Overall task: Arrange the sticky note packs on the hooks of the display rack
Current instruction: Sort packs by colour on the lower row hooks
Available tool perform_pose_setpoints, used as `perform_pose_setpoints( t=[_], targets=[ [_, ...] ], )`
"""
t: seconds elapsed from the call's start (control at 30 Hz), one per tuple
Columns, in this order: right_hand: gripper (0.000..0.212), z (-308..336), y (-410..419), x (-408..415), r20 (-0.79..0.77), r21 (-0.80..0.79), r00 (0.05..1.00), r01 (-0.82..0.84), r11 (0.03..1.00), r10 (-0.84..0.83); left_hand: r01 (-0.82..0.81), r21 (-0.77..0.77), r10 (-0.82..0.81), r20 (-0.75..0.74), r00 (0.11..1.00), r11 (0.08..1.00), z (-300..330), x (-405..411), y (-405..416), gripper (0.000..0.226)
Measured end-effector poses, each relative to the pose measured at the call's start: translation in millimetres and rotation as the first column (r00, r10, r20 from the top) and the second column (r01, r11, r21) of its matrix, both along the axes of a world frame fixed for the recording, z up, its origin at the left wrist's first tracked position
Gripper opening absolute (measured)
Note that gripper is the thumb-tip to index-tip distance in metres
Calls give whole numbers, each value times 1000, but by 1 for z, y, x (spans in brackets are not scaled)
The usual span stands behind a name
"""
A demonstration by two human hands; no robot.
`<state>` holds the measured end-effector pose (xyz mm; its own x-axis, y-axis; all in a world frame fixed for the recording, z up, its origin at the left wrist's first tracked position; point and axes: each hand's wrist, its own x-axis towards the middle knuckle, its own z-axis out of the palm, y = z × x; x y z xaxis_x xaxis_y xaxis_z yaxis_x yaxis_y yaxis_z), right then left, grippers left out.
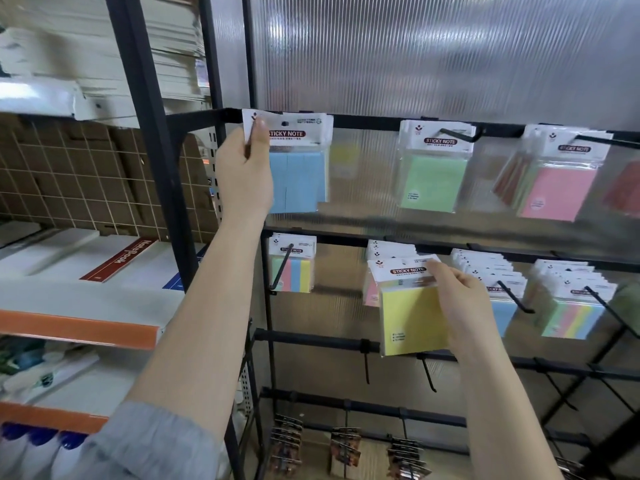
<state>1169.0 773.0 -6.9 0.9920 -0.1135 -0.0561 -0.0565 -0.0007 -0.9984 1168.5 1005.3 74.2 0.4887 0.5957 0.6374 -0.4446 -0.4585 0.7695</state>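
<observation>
Sticky note packs — two in hand. Blue pack (pixel 298 161) held up at top rail of display rack (pixel 374 121), L hand (pixel 244 174) pinching header card at its left corner, prob. to line the card's hole up w/ a hook; hook itself hidden behind card. Yellow pack (pixel 410 315) gripped by R hand (pixel 462 306) at header edge, in front of mid-row packs — likely waiting its turn. Green pack (pixel 434 168) and pink pack (pixel 554 181) hang to the right on their hooks. Angled hook ends jut out nearby; could snag.
</observation>
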Motion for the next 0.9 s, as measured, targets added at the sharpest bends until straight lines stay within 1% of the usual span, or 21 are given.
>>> perform_pose_setpoints(
  t=[0.13,0.23,0.37,0.47,0.63,0.8,0.9],
  targets=[
    [28,-1,-1,1,19,-6,1000,7,1000,-7,-9,-10,10,72,997,1000,0,0,-1,22],
    [29,-2,0,2,18,-1,1000,17,1000,-17,-25,-23,27,86,996,999,2,1,-1,22],
    [31,-3,0,4,21,-11,1000,17,1000,-17,-65,-2,65,94,993,998,6,1,-1,22],
    [32,-3,1,6,25,-21,1000,18,1000,-17,-103,4,102,114,988,995,7,3,-1,26],
    [33,-2,2,6,30,-22,999,14,1000,-14,-146,-13,146,138,980,989,10,4,-2,22],
    [30,-2,3,7,29,-17,1000,10,1000,-10,-162,-6,162,67,985,987,6,12,2,29],
    [32,-3,3,9,23,-18,1000,16,1000,-15,-109,-14,109,11,994,994,1,23,4,30]
  ],
)
